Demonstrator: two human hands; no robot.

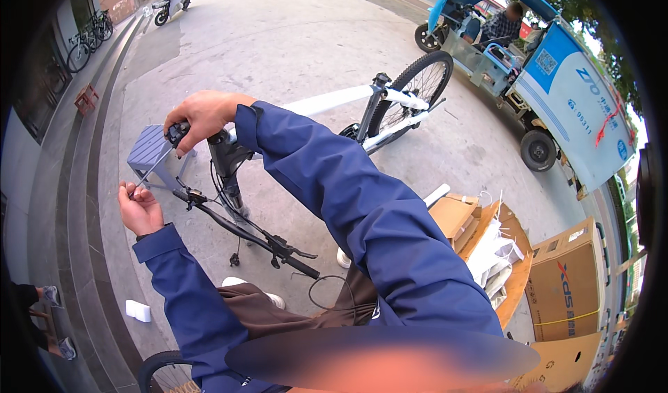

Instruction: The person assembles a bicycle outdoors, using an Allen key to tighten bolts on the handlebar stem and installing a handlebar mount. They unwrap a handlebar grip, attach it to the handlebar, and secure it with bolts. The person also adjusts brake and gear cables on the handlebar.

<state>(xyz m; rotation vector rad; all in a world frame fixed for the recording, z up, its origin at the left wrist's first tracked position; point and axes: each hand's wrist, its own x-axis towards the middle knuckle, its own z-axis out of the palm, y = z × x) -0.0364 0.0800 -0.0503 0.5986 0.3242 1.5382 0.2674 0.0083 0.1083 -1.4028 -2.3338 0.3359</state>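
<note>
A bicycle with a white frame point(330, 101) stands in front of me, its rear wheel point(417, 90) pointing away to the right. At its front end, my right hand point(207, 115) is wrapped round the black handlebar stem point(178, 134). Lower and to the left, my left hand point(142, 209) pinches a thin metal rod, which looks like a hex key point(154, 168); its far end reaches up to the stem. The black handlebar point(240, 233), with brake levers and cables, hangs slanted below the black fork point(228, 167), apart from the stem.
A grey-blue stool point(154, 149) stands behind my hands. Stone steps point(87, 233) run along the left, with white blocks point(138, 311) beside them. Cardboard boxes point(567, 282) and white wrapping point(490, 254) lie at right. A person sits in a blue three-wheeled cart point(570, 108) beyond.
</note>
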